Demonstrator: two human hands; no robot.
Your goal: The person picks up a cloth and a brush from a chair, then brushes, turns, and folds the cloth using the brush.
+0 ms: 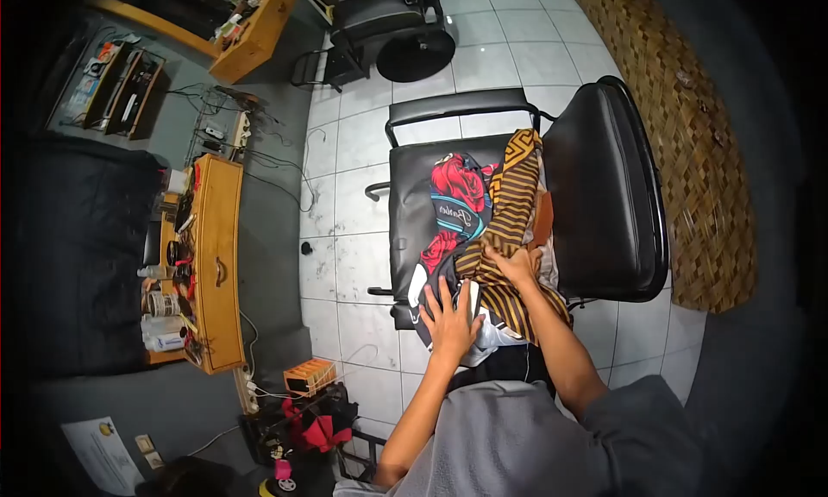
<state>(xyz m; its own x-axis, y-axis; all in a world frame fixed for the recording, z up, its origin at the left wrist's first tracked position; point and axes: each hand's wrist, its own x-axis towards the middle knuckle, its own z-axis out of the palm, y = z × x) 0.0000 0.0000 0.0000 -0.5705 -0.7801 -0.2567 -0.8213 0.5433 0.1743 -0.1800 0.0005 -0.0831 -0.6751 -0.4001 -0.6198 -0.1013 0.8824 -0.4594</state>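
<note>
A barber cape [461, 195] with red roses and the word "Barber" lies crumpled on the seat of a black padded chair [410, 173]. Beside it, bunched lengthwise, is a black-and-gold striped cloth [515, 191] with a key-pattern end. My left hand [451, 323] rests with fingers spread on the near part of the dark and white fabric. The fingers of my right hand [517, 268] are closed on the striped cloth near its middle, partly hidden by its folds. An orange-brown piece [542, 219] shows between the striped cloth and the backrest.
To the left, a wooden drawer unit [220, 316] holds bottles and jars. Another black chair [379, 18] with a round base stands at the far end. A woven panel [690, 143] runs along the right. A small orange crate [310, 376] sits low at left.
</note>
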